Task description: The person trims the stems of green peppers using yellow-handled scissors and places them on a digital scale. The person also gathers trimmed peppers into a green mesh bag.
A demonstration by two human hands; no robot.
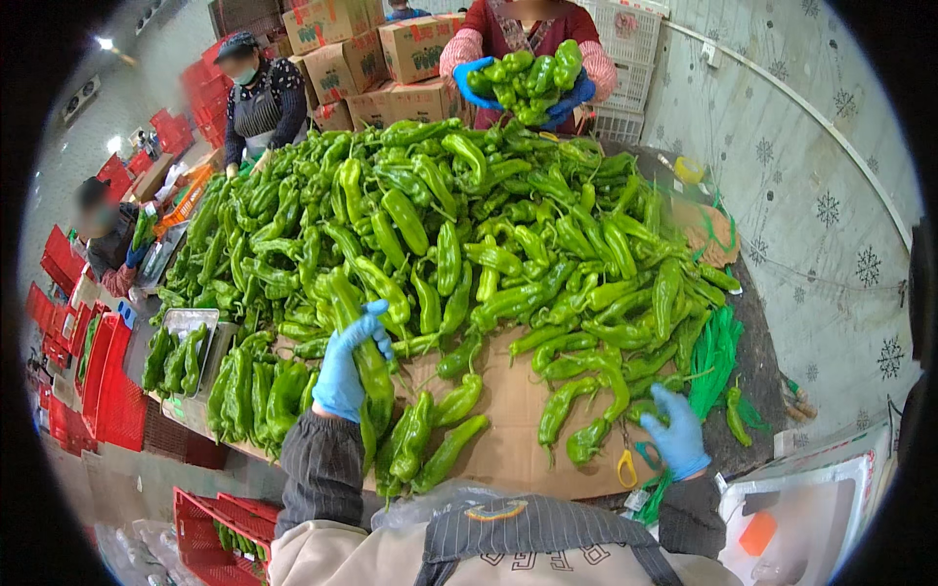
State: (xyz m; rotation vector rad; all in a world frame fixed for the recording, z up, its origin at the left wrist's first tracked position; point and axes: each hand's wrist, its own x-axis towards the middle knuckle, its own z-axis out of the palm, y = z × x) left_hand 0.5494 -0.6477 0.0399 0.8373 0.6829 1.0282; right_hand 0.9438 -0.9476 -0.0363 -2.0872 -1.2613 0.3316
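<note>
Long green peppers (448, 258) lie in a large heap on a cardboard-covered table (513, 439). My left hand (346, 370), in a blue glove, is closed around a long green pepper (375, 373) at the left of the cardboard. Several loose peppers (451, 453) lie just right of that wrist. My right hand (676, 432), also blue-gloved, has its fingers spread at the heap's lower right edge, close to a pepper; whether it touches that pepper I cannot tell. Beside it lie scissors with a yellow handle (626, 469) and green netting (717, 359).
Across the table a person (527, 88) holds peppers in two blue-gloved hands. Two more people (260, 110) work at the left. A metal tray with peppers (192, 322) stands at the table's left edge. Red crates (121, 381), stacked cartons (414, 51) and a white foam box (806, 513) surround the table.
</note>
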